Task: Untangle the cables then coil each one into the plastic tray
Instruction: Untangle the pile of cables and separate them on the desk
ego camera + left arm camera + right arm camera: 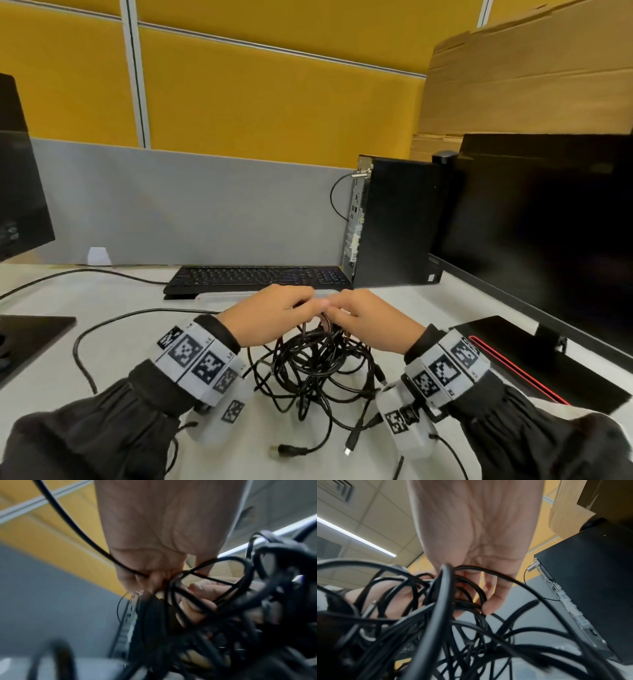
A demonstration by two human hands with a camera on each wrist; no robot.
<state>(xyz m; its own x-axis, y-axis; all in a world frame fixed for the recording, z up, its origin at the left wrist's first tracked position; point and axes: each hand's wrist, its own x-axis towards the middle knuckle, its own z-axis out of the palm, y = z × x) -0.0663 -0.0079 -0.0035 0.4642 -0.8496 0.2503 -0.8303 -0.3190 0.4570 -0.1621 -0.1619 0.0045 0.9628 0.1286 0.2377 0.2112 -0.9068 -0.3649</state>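
Black cable tangle (313, 370) sits on the white desk (144, 346) right in front of me, top of the bundle lifted up between both hands, rest hanging down to the desk. Loose plug ends lie at the near edge: USB-type connector (350, 445) and another plug (279, 450). My left hand (274, 317) has fingers curled round strands at the top; wrist cam shows one cable pinched in that fist (145, 573). My right hand (371, 322) is curled into the loops too, fingers (494, 601) hooked thru several strands. Hands nearly touching at fingertips. Clear plastic tray (219, 295) just behind the hands, mostly hidden. Behind it black keyboard (257, 275), PC tower (390, 219) to the right, monitor (548, 233) beyond that.
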